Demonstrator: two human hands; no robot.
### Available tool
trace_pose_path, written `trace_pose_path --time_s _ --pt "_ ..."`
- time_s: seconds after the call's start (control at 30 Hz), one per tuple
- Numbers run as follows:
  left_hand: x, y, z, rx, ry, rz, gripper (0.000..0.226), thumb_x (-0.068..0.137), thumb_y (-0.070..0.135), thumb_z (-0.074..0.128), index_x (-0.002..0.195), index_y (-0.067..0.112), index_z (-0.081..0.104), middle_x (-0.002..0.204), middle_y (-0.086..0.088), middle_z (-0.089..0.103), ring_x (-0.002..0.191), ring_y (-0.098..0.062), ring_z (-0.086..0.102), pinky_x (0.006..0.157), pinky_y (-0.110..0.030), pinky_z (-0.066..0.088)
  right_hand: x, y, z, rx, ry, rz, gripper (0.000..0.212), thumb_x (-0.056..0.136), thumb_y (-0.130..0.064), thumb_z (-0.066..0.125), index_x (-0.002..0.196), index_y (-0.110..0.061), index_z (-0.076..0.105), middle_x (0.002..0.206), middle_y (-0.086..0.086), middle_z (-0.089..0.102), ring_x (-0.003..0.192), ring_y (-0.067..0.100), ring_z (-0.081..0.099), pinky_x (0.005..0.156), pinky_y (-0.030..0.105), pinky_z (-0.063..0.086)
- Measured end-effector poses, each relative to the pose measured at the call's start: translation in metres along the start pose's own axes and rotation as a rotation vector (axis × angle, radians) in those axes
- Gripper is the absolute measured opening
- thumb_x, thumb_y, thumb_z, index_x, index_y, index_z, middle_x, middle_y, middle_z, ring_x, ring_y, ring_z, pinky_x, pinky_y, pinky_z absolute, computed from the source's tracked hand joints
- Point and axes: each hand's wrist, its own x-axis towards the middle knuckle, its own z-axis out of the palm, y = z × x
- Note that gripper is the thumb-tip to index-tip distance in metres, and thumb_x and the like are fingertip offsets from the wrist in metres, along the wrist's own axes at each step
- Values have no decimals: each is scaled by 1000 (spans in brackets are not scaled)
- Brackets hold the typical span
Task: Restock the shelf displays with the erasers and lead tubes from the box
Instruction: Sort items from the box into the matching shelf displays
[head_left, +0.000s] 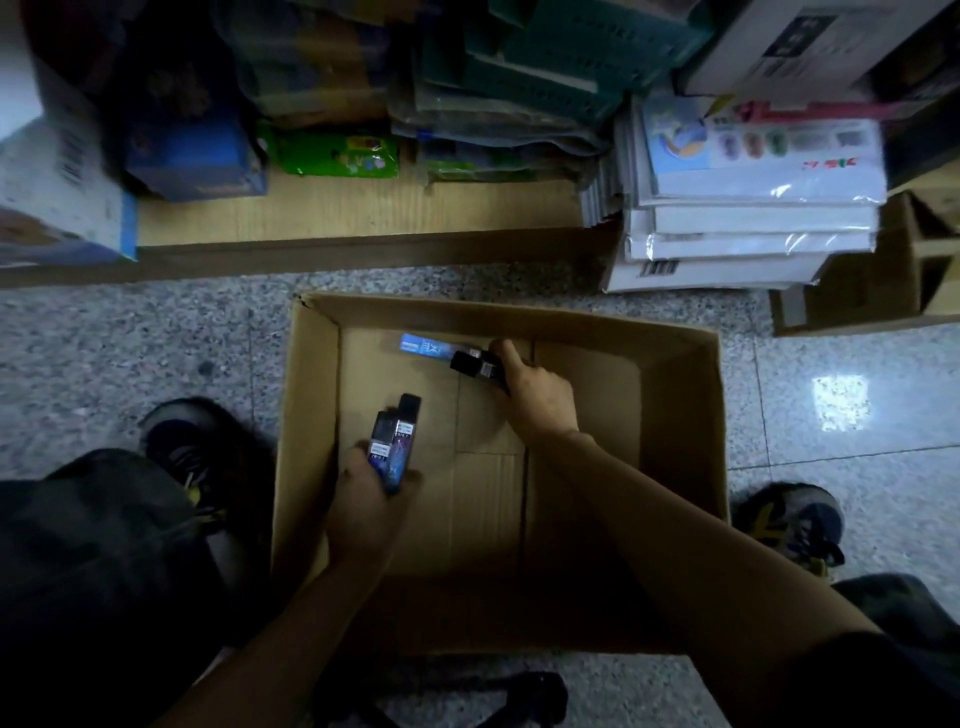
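Lead tubes (393, 441) between left fingers (359, 451), more between right fingers (506, 356)

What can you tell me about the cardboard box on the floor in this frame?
The brown cardboard box stands open on the speckled floor, with a small tear at its far left corner. Its flap-seamed bottom is mostly bare. Both hands reach inside: the left hand holds dark blue packs near the left wall, and the right hand grips black packs by the far wall, beside a light blue pack.
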Motion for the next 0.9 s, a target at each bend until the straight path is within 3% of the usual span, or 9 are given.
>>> trace_pose_path --time_s 0.1,0.27,0.4,0.47,0.53,0.6,0.73,0.8,0.9 --pt "2 -1 0 -27 -22 -14 47 82 14 70 121 9 44 118 -13 58 104 -28 58 85 -46 50 3 -3 3 16 -3 1 47 96 -29 46 139 -20 30 103 13 67 86 35 64 66 38 47" --pt "3 0 0 -56 -117 15 41 90 14 60 128 9 47 123 -12 57 112 -28 53 96 -42 43 4 -9 3 91 87 54 29 94 -34 49 121 -24 46 97 9 68 83 32 63 56 27 28" --pt "1 6 -6 -27 -55 51 36 91 16 57 124 6 49 112 -17 61 104 -34 57 82 -32 43 -12 2 -8 257 66 74 32 88 -35 59 117 -25 54 110 5 60 95 26 59 65 27 34" --pt "1 14 -11 -8 10 66 35 92 16 56 124 3 48 112 -21 61 104 -36 56 81 -32 40 -27 7 -19 483 33 143 33 85 -31 66 115 -22 57 110 1 59 97 18 57 71 25 41" --pt "3 25 -19 -42 42 90 30 92 18 56 119 6 49 108 -18 62 103 -35 57 81 -34 40 -44 10 -32 744 19 205 31 83 -26 70 111 -22 57 104 -7 60 92 6 58 69 13 44" --pt "6 40 -31 -117 10 154 22 91 23 58 108 11 51 98 -13 63 94 -33 61 81 -37 45 -61 10 -48 846 21 178 26 83 -18 69 106 -21 58 96 -11 62 83 1 60 63 9 46" --pt "0 81 -63 -131 -107 396 26 84 45 63 96 25 52 84 -5 63 76 -21 62 68 -36 48 -87 3 -87 847 28 64 22 82 -9 70 84 -27 59 73 -10 60 59 -8 59 51 8 44" --pt "-12 103 -78 -111 -179 493 37 77 52 66 98 25 53 86 -4 63 78 -19 62 72 -39 49 -99 -4 -108 859 5 20 20 82 -6 69 88 -23 61 69 -11 59 51 -6 56 46 9 40" --pt "-38 133 -96 -104 -274 600 44 61 58 70 89 30 52 79 5 60 70 -9 58 66 -30 47 -114 -20 -141 869 -4 -69 18 83 2 65 97 -10 62 69 -11 61 48 -7 55 44 5 38"
